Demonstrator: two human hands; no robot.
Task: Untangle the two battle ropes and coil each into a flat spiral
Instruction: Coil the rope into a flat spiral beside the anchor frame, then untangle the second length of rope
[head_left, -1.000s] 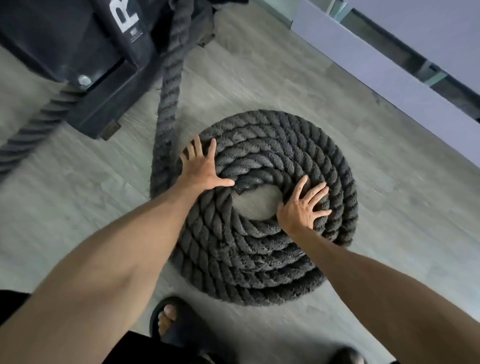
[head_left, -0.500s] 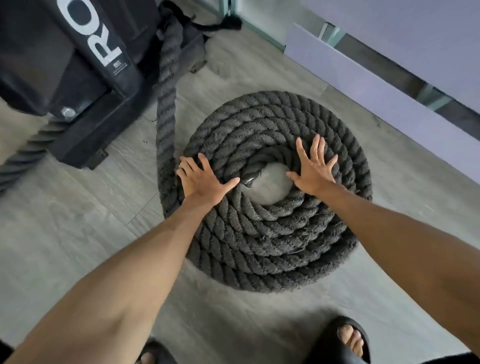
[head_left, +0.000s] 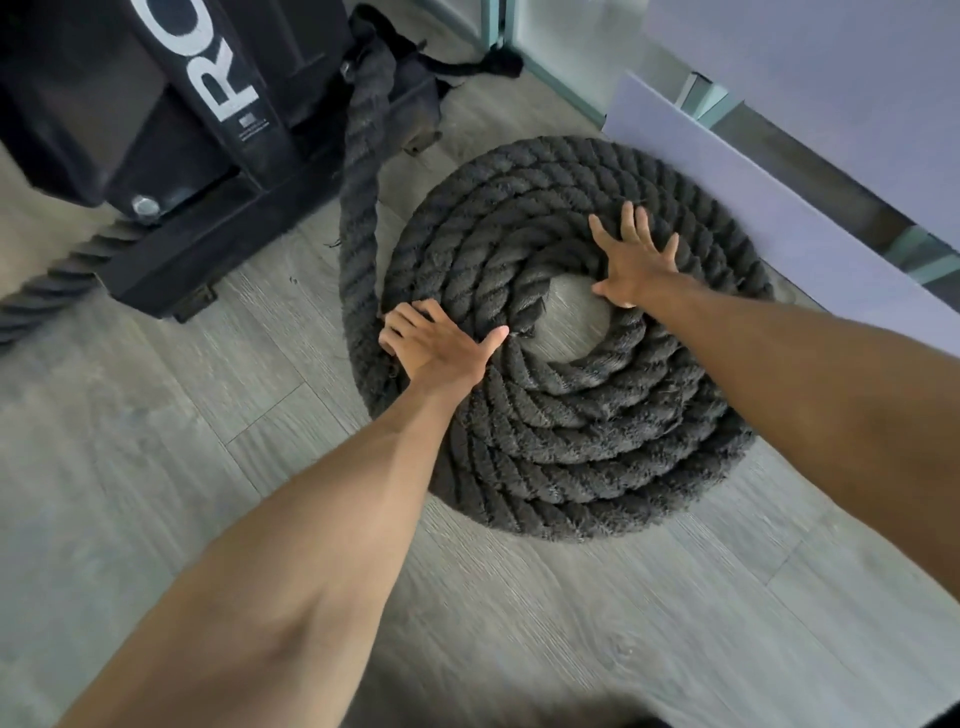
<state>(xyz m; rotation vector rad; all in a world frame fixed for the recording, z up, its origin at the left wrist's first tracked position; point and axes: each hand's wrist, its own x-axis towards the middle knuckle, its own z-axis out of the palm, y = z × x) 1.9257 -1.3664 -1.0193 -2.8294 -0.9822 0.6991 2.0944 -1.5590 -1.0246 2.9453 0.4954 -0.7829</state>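
Grey plank floor (head_left: 156, 467) here, and the rope (head_left: 571, 457) lies on it as a flat spiral beside the black rack (head_left: 208, 156). The right hand (head_left: 636, 265) presses flat on the far turns, fingers spread wide, while the left hand (head_left: 441, 348) hooks its grip over the outer turns. It looks like the tightening step: next, snug the loose outer strand in, then tackle the second rope (head_left: 47, 286).

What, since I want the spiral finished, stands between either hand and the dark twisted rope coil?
Nothing visible: the left hand and right hand both touch the dark twisted rope coil directly on the wood-look floor.
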